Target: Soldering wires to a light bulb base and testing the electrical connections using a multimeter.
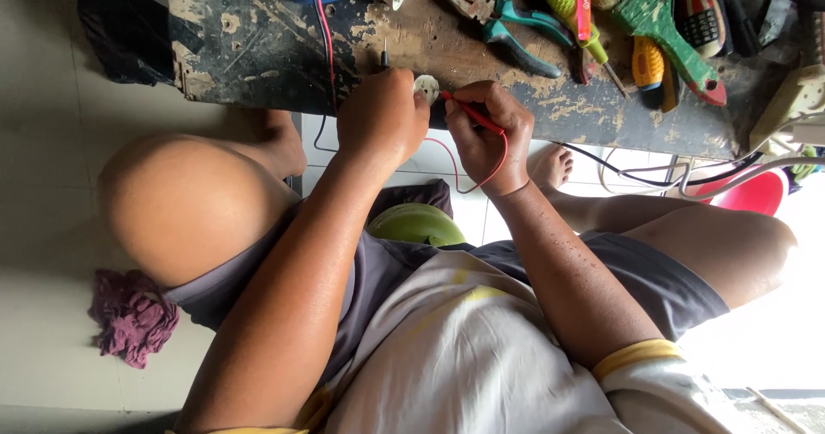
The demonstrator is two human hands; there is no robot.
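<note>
Two probes on one small round white plastic part (426, 86): light, slippery, pinched at its rim by my left hand (381, 118); right hand (483, 137) fingers clamp thin red probe (471, 116).

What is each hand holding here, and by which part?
The right hand holds a red test probe pen-like along its shaft, its tip at a small white round part. The left hand grips a black probe, only its tip showing.

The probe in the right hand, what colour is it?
Red, with a red lead; the probe shows best in the head view, held in the right hand.
</note>
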